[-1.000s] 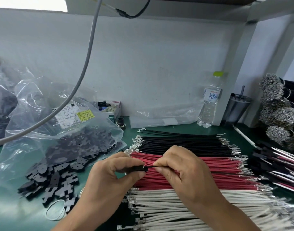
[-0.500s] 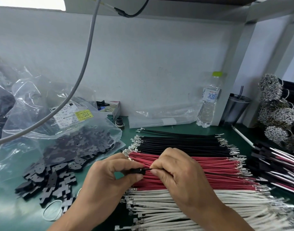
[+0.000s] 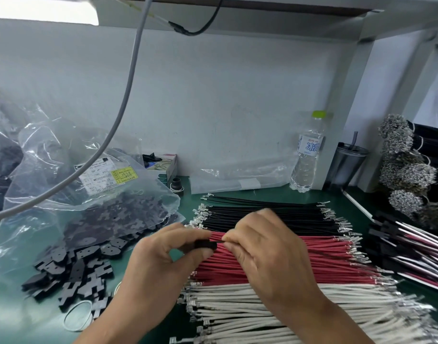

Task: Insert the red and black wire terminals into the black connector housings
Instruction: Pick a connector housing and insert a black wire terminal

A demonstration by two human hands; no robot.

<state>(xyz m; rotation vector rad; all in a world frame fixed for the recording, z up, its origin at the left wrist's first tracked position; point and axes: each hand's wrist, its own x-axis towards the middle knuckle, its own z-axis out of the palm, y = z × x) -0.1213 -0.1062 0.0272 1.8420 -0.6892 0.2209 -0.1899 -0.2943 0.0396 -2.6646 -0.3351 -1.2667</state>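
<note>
At the far left, a clear plastic bag [image 3: 93, 194] lies on the green desk [image 3: 4, 319], and loose black connector housings [image 3: 71, 271] are spilled in front of it. Your left hand [image 3: 160, 264] has its fingers curled around one black connector housing [image 3: 205, 245], pinched between thumb and forefinger above the wires. Just to the right, your right hand [image 3: 265, 254] pinches a thin black wire [image 3: 221, 242] near its end, and the tip meets the housing's opening. I cannot tell how deep the terminal sits, because your fingers hide it.

It seems you are in the middle of an insertion. The next move probably needs a straight push along the housing's axis, with the terminal correctly oriented, until it locks; a tilted push could bend it.

Under your hands lie the black wires [image 3: 275, 214], the red wires [image 3: 324, 264] and the white wires [image 3: 262, 311] in rows. At the far right, finished assemblies [image 3: 406, 247] are stacked.
</note>
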